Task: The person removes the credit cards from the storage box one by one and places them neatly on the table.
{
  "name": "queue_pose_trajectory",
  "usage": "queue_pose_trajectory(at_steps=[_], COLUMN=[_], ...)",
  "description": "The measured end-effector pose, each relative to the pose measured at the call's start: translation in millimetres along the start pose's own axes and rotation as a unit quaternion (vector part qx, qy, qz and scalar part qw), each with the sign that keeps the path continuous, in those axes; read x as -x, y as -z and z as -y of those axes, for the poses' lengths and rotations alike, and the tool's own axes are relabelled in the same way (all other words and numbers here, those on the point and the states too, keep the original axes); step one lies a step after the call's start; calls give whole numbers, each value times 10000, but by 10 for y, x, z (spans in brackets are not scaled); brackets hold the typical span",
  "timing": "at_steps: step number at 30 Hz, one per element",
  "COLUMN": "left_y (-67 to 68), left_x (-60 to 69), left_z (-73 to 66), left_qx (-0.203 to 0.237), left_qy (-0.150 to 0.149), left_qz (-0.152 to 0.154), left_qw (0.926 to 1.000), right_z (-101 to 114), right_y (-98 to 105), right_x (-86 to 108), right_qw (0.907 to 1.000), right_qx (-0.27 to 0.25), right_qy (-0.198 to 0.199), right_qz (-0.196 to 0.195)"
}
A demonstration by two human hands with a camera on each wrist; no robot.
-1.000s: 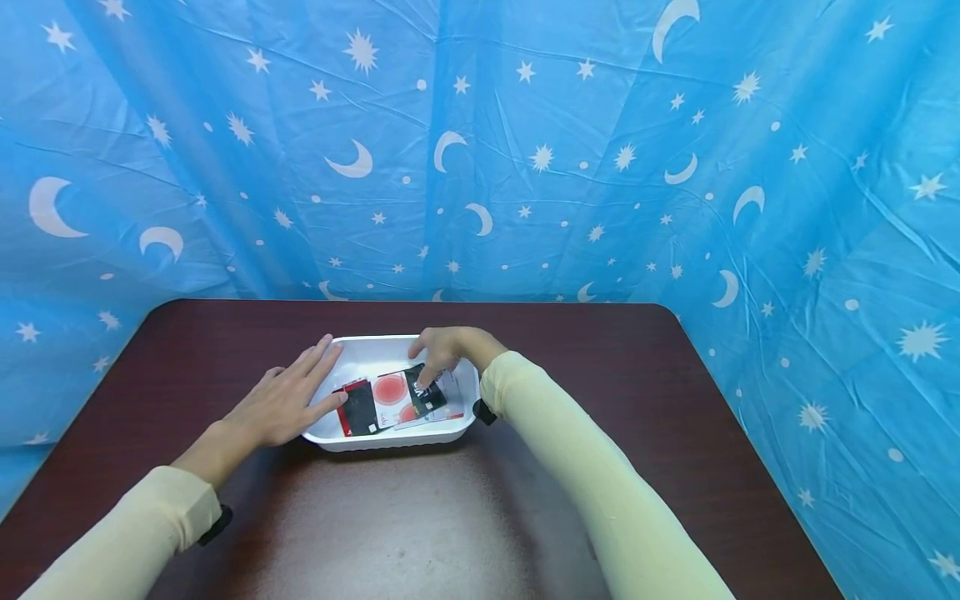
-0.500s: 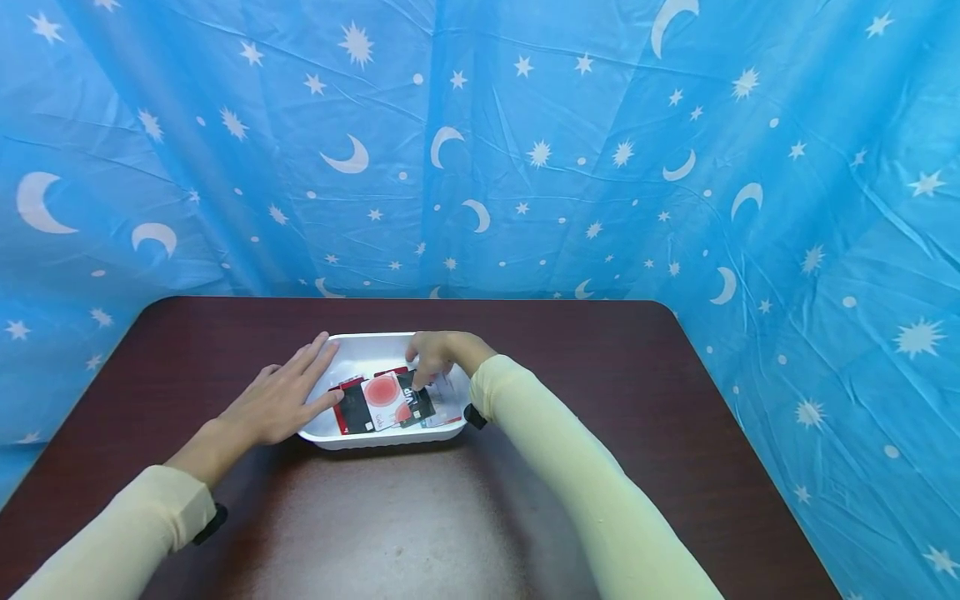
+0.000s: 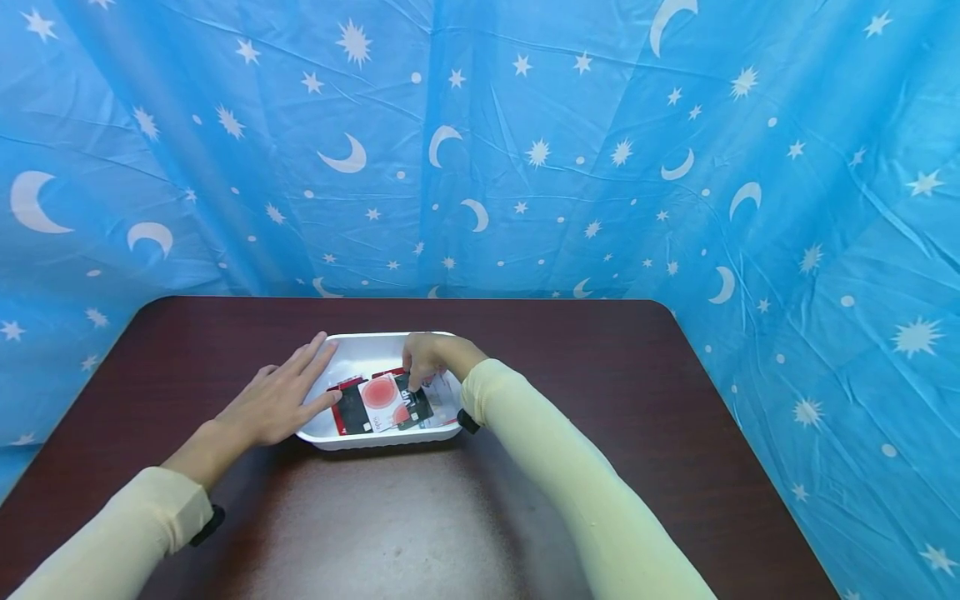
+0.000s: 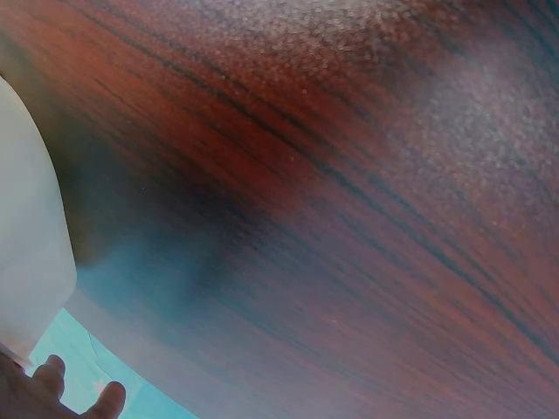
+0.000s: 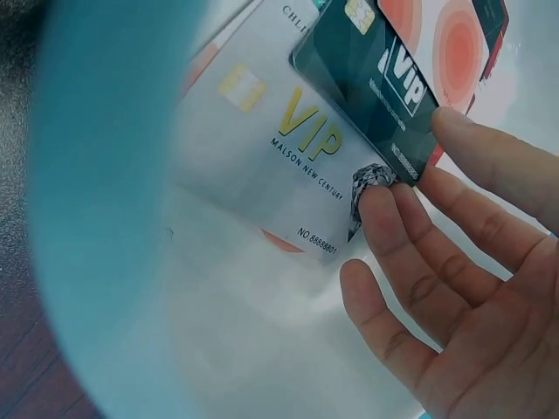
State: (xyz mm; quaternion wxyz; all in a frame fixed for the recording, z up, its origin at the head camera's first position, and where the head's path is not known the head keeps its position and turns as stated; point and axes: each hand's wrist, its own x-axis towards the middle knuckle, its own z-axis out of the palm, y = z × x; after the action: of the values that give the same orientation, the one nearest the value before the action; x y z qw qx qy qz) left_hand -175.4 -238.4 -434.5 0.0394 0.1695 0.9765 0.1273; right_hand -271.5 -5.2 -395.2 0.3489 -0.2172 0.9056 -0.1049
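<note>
A white tray (image 3: 382,443) holds several overlapping cards. My left hand (image 3: 273,407) lies with straight fingers over the tray's left rim, its thumb by a black and red card (image 3: 354,412). Inside the tray, my right hand (image 3: 433,353) reaches down to a dark green VIP card (image 3: 416,409). The right wrist view shows the right hand (image 5: 454,271) with thumb and index finger at the corner of the green card (image 5: 358,74), pinching it. Beside it are a silver VIP card (image 5: 253,153) and a white card with red circles (image 5: 458,57).
The dark brown table (image 3: 585,358) extends around the tray. Behind it and at the right hangs a blue curtain (image 3: 525,125) with white moons and stars. In the left wrist view, the tray (image 4: 26,218) shows at the left edge above the wood-grained table (image 4: 306,218).
The right hand has moved slightly left in the tray, and its fingers have drawn in around the green card. The view has shifted slightly. The left hand stays at the rim.
</note>
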Motion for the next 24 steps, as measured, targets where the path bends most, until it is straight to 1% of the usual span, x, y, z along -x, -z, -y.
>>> queue_pose_trajectory(at_steps=[4, 10, 14, 17, 24], left_y=[-4, 0, 0, -3, -7], left_x=[-11, -7, -1, 1, -3], left_z=[3, 7, 8, 6, -1], left_qx=[-55, -74, -47, -42, -71], left_qy=[-20, -12, -14, -16, -20], left_qz=[-19, -22, -13, 7, 1], left_qw=[10000, 10000, 10000, 10000, 10000], right_z=[13, 41, 49, 47, 65], right_y=[-5, -3, -10, -20, -27], right_x=[24, 42, 28, 11, 13], right_qw=[10000, 10000, 9999, 9997, 9975], right_qx=[28, 86, 80, 199, 703], right_qy=[-6, 39, -41, -98, -75], right_qz=[-57, 30, 77, 85, 73])
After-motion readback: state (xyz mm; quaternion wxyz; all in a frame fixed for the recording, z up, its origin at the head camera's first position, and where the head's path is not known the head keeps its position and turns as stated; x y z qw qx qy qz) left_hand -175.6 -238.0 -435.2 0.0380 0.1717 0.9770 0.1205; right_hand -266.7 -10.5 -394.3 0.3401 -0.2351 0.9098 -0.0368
